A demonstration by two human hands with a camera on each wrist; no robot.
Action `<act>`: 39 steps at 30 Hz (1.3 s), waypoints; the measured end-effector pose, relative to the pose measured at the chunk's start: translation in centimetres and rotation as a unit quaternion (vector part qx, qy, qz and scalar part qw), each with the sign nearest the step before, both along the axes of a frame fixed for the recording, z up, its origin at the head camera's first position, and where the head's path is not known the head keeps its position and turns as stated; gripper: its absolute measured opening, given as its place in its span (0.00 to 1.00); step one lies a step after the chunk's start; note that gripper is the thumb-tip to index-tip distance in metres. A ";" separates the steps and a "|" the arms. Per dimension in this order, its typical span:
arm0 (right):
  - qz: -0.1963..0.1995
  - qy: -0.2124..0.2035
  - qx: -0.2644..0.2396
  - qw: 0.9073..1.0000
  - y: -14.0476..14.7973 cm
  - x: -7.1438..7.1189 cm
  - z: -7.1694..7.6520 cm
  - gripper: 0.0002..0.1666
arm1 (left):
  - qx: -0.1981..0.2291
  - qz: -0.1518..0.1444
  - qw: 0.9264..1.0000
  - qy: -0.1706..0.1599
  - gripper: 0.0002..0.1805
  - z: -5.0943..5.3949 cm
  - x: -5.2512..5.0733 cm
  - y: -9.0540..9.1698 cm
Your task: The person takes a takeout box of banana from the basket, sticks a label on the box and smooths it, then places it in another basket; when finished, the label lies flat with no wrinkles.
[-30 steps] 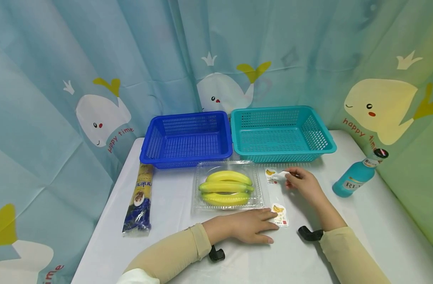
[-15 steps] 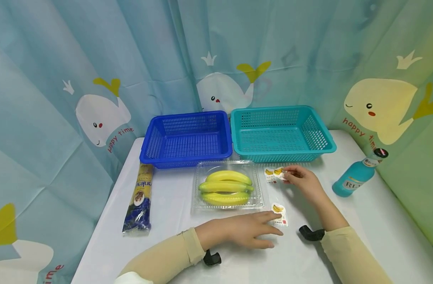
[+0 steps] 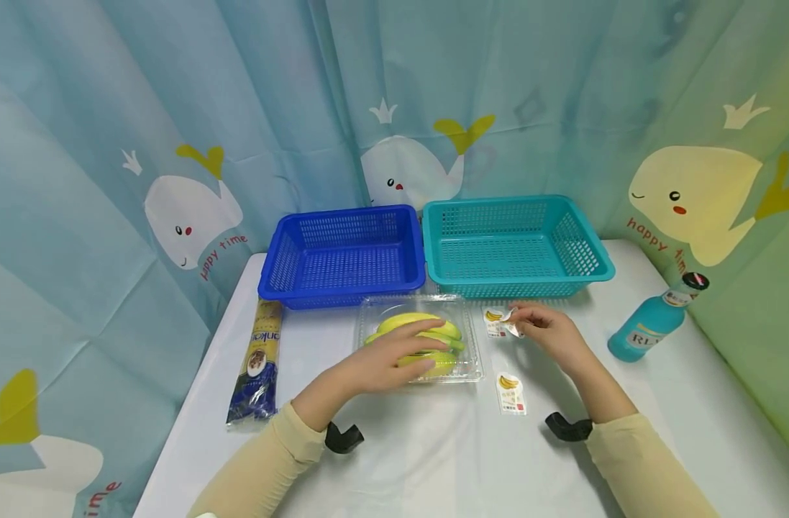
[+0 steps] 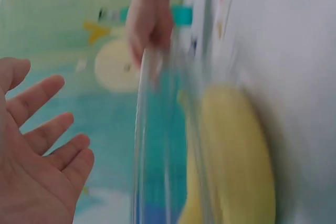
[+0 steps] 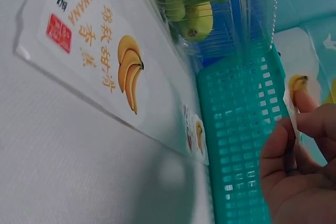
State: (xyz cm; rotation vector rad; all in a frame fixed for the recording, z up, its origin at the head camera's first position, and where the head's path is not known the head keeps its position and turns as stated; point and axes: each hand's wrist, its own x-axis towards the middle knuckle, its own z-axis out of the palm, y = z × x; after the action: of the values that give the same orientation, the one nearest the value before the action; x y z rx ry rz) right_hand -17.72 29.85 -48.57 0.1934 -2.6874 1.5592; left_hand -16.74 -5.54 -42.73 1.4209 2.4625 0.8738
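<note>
My right hand (image 3: 551,334) pinches a small white banana sticker (image 5: 295,90) between thumb and fingers, lifted off the table. Two more banana stickers lie below it: a near sticker (image 3: 511,395) and a far sticker (image 3: 494,324), the latter partly covered by the held one. My left hand (image 3: 384,357), fingers spread and holding nothing, hovers over a clear plastic box (image 3: 470,360) of bananas (image 3: 403,321). In the left wrist view the box wall (image 4: 152,145) stands apart from that hand's fingers. From the head view the hand hides part of the bananas.
A blue basket (image 3: 342,296) and a teal basket (image 3: 523,284) stand side by side at the back. On the left lies a blue and yellow packet (image 3: 257,363). A turquoise bottle (image 3: 653,327) leans to the right at the right side.
My left hand has left the near sticker and moved left, over the banana box. The right hand has stayed near its place, turning the pinched sticker a little.
</note>
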 end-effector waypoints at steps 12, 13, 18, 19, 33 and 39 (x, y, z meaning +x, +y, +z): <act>0.010 -0.050 0.013 0.999 -0.6 0.4 1.2 0.18 | 0.133 0.233 0.955 -0.128 0.21 -2.3 -4.0 -6.6; 0.009 -0.052 0.013 0.999 -0.6 0.4 1.4 0.19 | 0.139 0.246 0.950 -0.133 0.21 -2.7 -4.1 -6.9; 0.009 -0.059 0.015 0.998 -1.4 0.2 2.3 0.20 | 0.173 0.287 0.931 -0.146 0.23 -4.3 -4.6 -7.6; 0.008 -0.061 0.016 0.998 -1.6 0.1 2.5 0.20 | 0.177 0.293 0.929 -0.142 0.23 -4.6 -4.7 -7.7; 0.042 -0.048 -0.002 0.998 -3.9 -0.6 3.9 0.22 | 0.259 0.392 0.862 -0.191 0.21 -8.1 -5.8 -6.8; 0.059 -0.053 -0.010 0.997 -4.9 -0.9 4.5 0.22 | 0.286 0.386 0.849 -0.220 0.23 -8.9 -5.7 -6.5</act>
State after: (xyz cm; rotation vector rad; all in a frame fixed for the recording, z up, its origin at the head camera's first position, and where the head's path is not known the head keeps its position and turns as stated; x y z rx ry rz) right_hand -18.63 24.97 -44.08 0.2810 -2.7869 1.6733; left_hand -22.44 -12.01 -51.67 0.1412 2.4509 1.9496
